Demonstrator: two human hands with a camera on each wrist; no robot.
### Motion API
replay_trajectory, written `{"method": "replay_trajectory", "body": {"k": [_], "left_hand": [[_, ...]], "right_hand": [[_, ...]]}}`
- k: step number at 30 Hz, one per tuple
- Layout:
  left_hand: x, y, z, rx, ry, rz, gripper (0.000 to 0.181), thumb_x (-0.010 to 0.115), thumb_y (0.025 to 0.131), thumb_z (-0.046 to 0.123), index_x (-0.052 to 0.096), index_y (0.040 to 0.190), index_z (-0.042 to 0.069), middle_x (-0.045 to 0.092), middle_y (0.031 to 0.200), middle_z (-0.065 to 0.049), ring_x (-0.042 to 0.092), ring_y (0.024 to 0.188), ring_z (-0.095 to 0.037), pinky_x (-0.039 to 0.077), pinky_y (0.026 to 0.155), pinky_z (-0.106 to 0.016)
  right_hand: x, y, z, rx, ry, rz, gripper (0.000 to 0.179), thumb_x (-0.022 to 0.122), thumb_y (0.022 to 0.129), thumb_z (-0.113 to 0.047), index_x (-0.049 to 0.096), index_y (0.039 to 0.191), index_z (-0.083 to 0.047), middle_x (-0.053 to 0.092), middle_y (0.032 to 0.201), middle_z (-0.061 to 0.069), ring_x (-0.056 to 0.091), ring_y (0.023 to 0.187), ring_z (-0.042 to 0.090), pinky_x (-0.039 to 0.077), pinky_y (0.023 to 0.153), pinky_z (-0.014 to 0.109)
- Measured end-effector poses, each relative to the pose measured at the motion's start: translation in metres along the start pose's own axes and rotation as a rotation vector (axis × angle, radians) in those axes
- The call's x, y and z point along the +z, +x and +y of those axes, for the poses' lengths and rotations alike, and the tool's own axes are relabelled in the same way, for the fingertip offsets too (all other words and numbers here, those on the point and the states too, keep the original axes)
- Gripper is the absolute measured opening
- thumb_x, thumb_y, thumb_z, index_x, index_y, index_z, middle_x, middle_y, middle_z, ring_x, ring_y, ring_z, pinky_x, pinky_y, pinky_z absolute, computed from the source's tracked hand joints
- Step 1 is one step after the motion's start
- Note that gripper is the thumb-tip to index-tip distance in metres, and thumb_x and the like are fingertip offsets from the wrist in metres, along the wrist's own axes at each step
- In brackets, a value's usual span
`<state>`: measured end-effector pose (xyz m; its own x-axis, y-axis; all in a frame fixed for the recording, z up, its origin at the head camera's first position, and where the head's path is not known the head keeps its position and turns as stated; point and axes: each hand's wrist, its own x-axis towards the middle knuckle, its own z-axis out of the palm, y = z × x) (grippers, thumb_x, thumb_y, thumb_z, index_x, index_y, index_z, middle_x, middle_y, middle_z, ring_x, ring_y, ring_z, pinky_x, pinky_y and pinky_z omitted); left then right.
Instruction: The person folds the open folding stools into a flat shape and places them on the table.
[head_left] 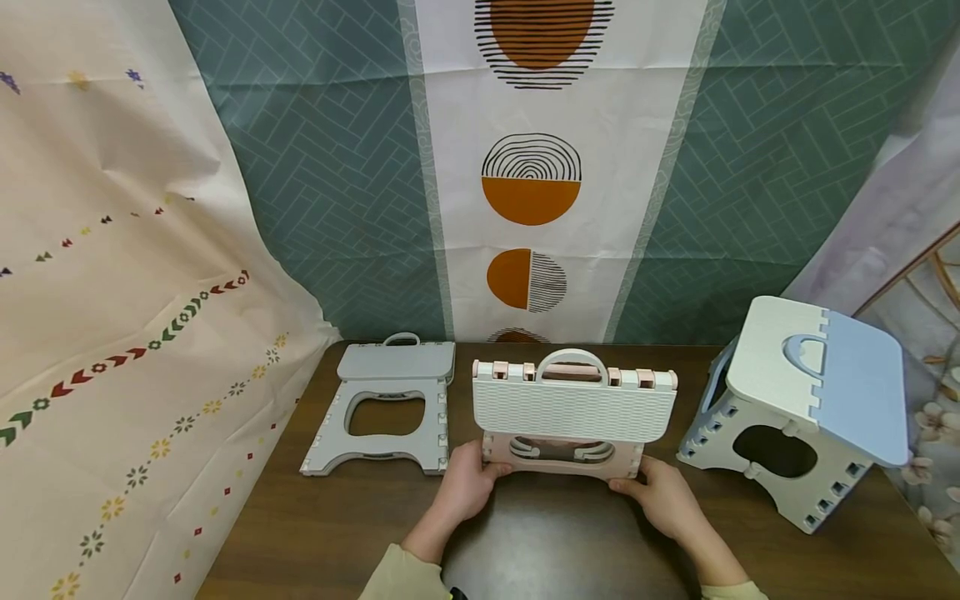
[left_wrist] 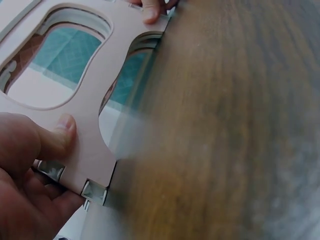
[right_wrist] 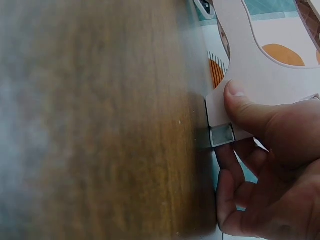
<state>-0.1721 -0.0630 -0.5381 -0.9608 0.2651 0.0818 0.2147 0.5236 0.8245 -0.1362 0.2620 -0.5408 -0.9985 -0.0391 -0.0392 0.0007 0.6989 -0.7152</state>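
A folding step stool (head_left: 573, 408) with a white textured top, an arched carry handle and pale pink legs stands partly folded on the brown table. My left hand (head_left: 467, 483) grips its lower left leg; in the left wrist view the thumb (left_wrist: 62, 132) lies on the pink leg panel (left_wrist: 92, 107) and the other fingers curl behind its edge. At the lower right leg my right hand (head_left: 663, 496) pinches the corner, thumb (right_wrist: 242, 102) in front and forefinger behind. Through the oval cutout, parts of the rear leg panel show.
To the left, a grey folding stool (head_left: 386, 450) lies flat, its handle toward the curtain. An opened white-and-blue stool (head_left: 780, 350) stands at the right. A patterned curtain (head_left: 360, 183) hangs behind the table (head_left: 262, 533), with a cream cloth (head_left: 135, 292) along the left side.
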Motion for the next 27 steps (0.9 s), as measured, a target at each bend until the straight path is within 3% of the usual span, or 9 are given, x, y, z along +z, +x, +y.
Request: {"method": "replay_trajectory", "body": {"k": [4,7,10,13,17,22,27], "left_hand": [[-0.004,0.001,0.001,0.014,0.010,-0.005,0.018,0.085,0.094,0.014,0.072,0.102,0.006,0.071,0.086,0.001,0.057,0.071,-0.009,0.049,0.065,-0.031],[-0.007,0.002,0.001,0.020,0.032,0.017,0.026,0.089,0.089,0.015,0.072,0.106,0.005,0.073,0.091,-0.002,0.063,0.077,-0.013,0.052,0.067,-0.034],[-0.008,0.002,0.003,0.016,0.048,0.063,0.044,0.095,0.083,0.015,0.068,0.116,0.003,0.071,0.103,-0.005,0.065,0.089,-0.018,0.054,0.074,-0.036],[-0.007,0.001,0.006,-0.011,0.062,0.109,0.062,0.100,0.076,0.015,0.059,0.122,0.001,0.061,0.109,-0.009,0.060,0.093,-0.021,0.052,0.076,-0.038],[-0.003,-0.001,0.009,-0.030,0.048,0.158,0.085,0.102,0.072,0.013,0.047,0.134,0.000,0.052,0.118,-0.014,0.058,0.103,-0.027,0.052,0.086,-0.045],[0.003,-0.002,0.008,-0.025,-0.045,0.130,0.108,0.100,0.072,0.006,0.031,0.155,0.002,0.052,0.139,-0.020,0.058,0.124,-0.036,0.048,0.103,-0.055],[0.006,-0.003,0.007,-0.014,-0.058,0.079,0.107,0.098,0.076,0.005,0.030,0.158,0.002,0.050,0.153,-0.023,0.051,0.139,-0.042,0.044,0.109,-0.060]], "right_hand": [[-0.001,-0.002,0.000,-0.005,-0.013,0.016,0.035,0.084,0.094,-0.029,0.075,0.117,-0.005,0.078,0.114,0.010,0.071,0.112,0.035,0.054,0.093,0.058],[-0.003,-0.004,0.001,0.010,-0.010,0.031,0.040,0.088,0.091,-0.032,0.073,0.118,-0.005,0.077,0.107,0.007,0.072,0.101,0.029,0.056,0.085,0.051],[-0.006,-0.007,0.002,0.044,0.010,0.034,0.054,0.092,0.087,-0.032,0.066,0.123,-0.002,0.074,0.103,0.006,0.067,0.092,0.022,0.054,0.078,0.042],[-0.007,-0.009,0.002,0.063,0.045,0.030,0.071,0.096,0.082,-0.029,0.055,0.132,0.003,0.069,0.110,0.011,0.065,0.095,0.022,0.054,0.078,0.038],[-0.005,-0.009,-0.002,0.022,0.063,0.046,0.091,0.099,0.078,-0.026,0.043,0.144,0.004,0.062,0.127,0.023,0.067,0.107,0.034,0.057,0.087,0.046],[0.001,-0.009,-0.009,-0.018,0.034,0.083,0.109,0.099,0.077,-0.025,0.031,0.158,0.002,0.052,0.146,0.035,0.055,0.131,0.052,0.047,0.104,0.064],[0.006,-0.008,-0.014,-0.012,-0.011,0.133,0.093,0.099,0.077,-0.024,0.046,0.147,0.006,0.060,0.139,0.033,0.058,0.129,0.051,0.046,0.103,0.065]]}}
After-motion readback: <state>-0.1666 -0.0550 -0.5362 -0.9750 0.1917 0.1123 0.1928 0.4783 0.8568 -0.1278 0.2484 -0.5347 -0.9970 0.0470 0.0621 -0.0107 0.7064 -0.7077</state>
